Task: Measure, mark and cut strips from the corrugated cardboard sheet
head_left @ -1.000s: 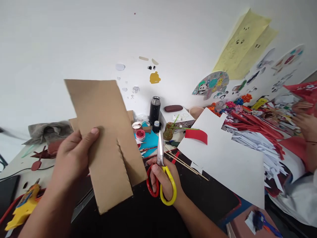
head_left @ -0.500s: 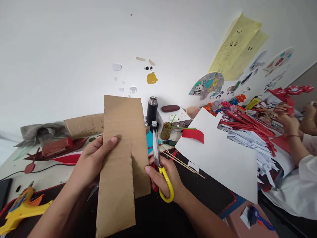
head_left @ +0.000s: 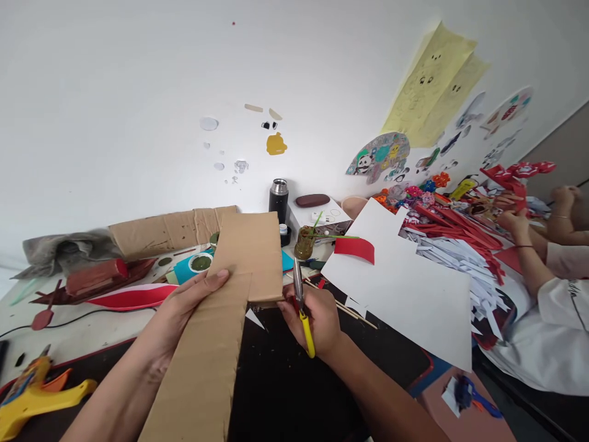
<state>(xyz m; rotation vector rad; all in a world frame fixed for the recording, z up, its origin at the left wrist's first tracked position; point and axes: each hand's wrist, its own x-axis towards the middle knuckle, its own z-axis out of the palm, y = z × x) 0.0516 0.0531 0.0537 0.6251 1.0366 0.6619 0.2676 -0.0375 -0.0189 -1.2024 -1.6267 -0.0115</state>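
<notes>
A long piece of cardboard (head_left: 207,356), cut along part of its length, is in front of me. My left hand (head_left: 196,298) grips its left edge, thumb on top. My right hand (head_left: 317,316) is closed around yellow-handled scissors (head_left: 309,337), with the blades pointing up and away from me. The fingertips of that hand also touch the lower right corner of the wider part of the cardboard, which appears folded back there. The scissor blades lie to the right of the cardboard, apart from the cut.
A yellow glue gun (head_left: 41,399) lies at the left. White paper (head_left: 414,301) with a red strip (head_left: 354,248) is on the right. A black flask (head_left: 278,199) stands behind. Another person's hand (head_left: 515,224) holds red paper at far right, beside piled paper strips (head_left: 455,270).
The cardboard has tilted down and away, its lower strip swinging toward the lower left. Its right flap has been folded back by my right hand. The view has shifted slightly.
</notes>
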